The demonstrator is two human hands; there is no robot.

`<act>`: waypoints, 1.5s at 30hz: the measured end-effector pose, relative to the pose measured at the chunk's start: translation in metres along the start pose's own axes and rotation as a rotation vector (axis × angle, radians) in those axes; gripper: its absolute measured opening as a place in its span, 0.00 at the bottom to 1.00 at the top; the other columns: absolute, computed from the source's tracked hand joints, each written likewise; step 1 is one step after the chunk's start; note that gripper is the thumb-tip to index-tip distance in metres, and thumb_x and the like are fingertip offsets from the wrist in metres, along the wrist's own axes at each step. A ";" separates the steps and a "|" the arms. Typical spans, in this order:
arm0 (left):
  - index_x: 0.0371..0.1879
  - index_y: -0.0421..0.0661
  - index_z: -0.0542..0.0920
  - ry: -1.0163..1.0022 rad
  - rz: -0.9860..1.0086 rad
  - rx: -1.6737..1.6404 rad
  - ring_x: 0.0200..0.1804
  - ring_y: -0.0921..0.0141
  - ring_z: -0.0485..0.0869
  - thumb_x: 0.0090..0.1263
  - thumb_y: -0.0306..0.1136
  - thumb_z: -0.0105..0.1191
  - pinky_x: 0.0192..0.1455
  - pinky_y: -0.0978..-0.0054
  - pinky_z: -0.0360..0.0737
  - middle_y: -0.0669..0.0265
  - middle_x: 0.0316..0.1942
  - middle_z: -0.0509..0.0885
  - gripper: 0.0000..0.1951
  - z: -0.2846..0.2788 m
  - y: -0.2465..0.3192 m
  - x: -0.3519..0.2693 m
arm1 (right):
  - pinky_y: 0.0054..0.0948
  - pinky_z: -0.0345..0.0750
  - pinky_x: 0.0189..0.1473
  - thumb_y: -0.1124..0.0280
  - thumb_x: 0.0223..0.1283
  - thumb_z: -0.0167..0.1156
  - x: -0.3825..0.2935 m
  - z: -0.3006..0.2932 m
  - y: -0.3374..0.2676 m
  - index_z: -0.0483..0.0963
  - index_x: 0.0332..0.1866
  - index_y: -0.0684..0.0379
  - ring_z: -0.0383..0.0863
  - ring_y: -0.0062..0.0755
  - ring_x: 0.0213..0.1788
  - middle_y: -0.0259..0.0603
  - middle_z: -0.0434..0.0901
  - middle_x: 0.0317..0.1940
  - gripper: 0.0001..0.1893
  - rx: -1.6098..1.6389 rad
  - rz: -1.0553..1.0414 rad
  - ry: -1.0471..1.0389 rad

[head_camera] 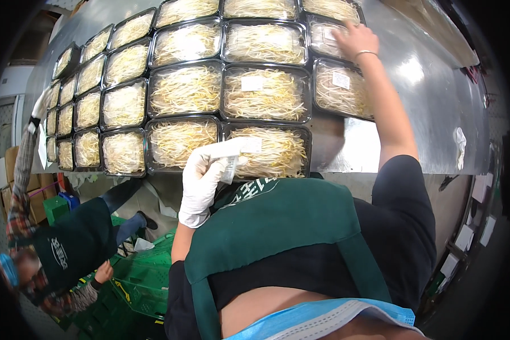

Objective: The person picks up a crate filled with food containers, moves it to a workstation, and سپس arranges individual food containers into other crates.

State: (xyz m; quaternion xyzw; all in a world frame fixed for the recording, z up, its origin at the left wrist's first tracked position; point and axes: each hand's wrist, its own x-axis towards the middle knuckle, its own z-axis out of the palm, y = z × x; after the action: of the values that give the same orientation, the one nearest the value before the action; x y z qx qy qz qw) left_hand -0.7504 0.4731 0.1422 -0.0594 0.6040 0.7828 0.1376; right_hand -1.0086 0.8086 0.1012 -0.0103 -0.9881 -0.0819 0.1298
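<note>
Rows of black plastic trays of bean sprouts under clear film or lids cover much of the metal table. My left hand (210,180), in a white glove, holds a small strip of printed labels (229,169) over the nearest tray of bean sprouts (276,159). My bare right hand (357,40) reaches to a tray at the upper right (323,36), its fingers on or just above the white label there. Just below it, a tray (329,91) bears a white label. Another labelled tray (265,100) lies left of that one. Whether my right fingers hold anything is hidden.
A co-worker in a green apron (74,244) stands at the left, one gloved hand (42,104) by the far trays. Green plastic crates (140,278) stand on the floor below. A crumpled white scrap (460,146) lies on the metal table (429,110) at the right.
</note>
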 end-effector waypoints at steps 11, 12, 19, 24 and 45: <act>0.39 0.35 0.74 0.296 0.159 -0.053 0.24 0.74 0.79 0.60 0.25 0.50 0.30 0.80 0.77 0.61 0.26 0.80 0.10 0.022 0.004 0.014 | 0.22 0.72 0.41 0.66 0.47 0.63 -0.127 -0.104 -0.146 0.76 0.37 0.55 0.75 0.19 0.33 0.31 0.79 0.29 0.11 1.961 -0.512 -1.169; 0.39 0.35 0.74 0.259 0.109 0.033 0.25 0.74 0.79 0.60 0.25 0.51 0.31 0.81 0.77 0.62 0.26 0.80 0.10 0.021 0.005 0.012 | 0.20 0.71 0.39 0.69 0.47 0.62 -0.115 -0.110 -0.140 0.76 0.35 0.57 0.75 0.18 0.32 0.32 0.78 0.30 0.09 1.799 -0.546 -0.947; 0.42 0.35 0.69 0.337 0.160 0.073 0.32 0.70 0.80 0.62 0.28 0.49 0.32 0.80 0.76 0.51 0.40 0.77 0.12 0.008 -0.002 -0.010 | 0.30 0.73 0.42 0.54 0.52 0.54 0.104 0.005 -0.019 0.74 0.41 0.55 0.78 0.35 0.39 0.42 0.79 0.33 0.17 0.630 -0.133 -0.167; 0.45 0.34 0.68 0.332 0.019 0.006 0.37 0.70 0.80 0.60 0.22 0.47 0.37 0.75 0.78 0.52 0.42 0.77 0.14 -0.008 -0.005 -0.035 | 0.37 0.68 0.51 0.53 0.53 0.48 0.126 0.038 -0.018 0.70 0.47 0.55 0.72 0.42 0.50 0.47 0.75 0.44 0.21 0.199 0.050 -0.169; 0.42 0.36 0.72 0.289 0.104 -0.048 0.32 0.76 0.79 0.63 0.26 0.46 0.33 0.83 0.76 0.61 0.35 0.78 0.10 -0.032 0.003 -0.037 | 0.31 0.73 0.38 0.59 0.54 0.53 -0.001 -0.051 -0.164 0.73 0.36 0.60 0.77 0.38 0.33 0.43 0.78 0.28 0.13 0.781 -0.423 -0.161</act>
State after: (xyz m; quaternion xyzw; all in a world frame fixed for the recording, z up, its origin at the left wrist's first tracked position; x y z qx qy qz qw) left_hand -0.7181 0.4358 0.1461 -0.1435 0.6010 0.7862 0.0071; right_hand -1.0020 0.6384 0.1234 0.2354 -0.9322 0.2736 0.0271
